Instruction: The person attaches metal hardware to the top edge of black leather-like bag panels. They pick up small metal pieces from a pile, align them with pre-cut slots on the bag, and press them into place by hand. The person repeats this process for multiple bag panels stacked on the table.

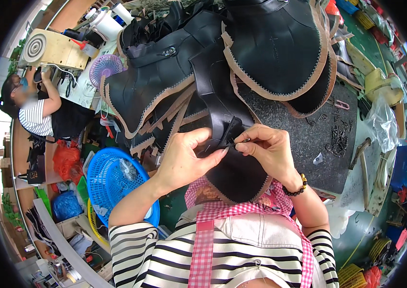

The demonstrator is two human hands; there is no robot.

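Close in front of the wearer's chest, the two hands nearly meet over a black leather piece [242, 175], its zigzag-edged lower end hanging toward the lap. The left hand [187, 154] pinches the dark strap [220, 122] at its folded end, thumb pressed forward. The right hand [271, 152] has thumb and forefinger closed on a small dark fitting [246, 140] right beside that fold; from here I can't make out whether it is through the leather or only against it. I'd judge the step to be fastening the strap at that fitting. The next move seems to call for the left to hold the fold flat and unmoving while the right's fingertips line up and seat the little part, where a slip would be easy. Farther out, a scatter of dark metal fittings [340, 139] lies on the grey mat [321, 163] off to the right, and more stitched black panels [275, 57] are heaped ahead. A blue basket [112, 168] sits by the left forearm, and beyond it, at the far left, a co-worker [38, 115] in stripes is at a cream-coloured machine [54, 48].
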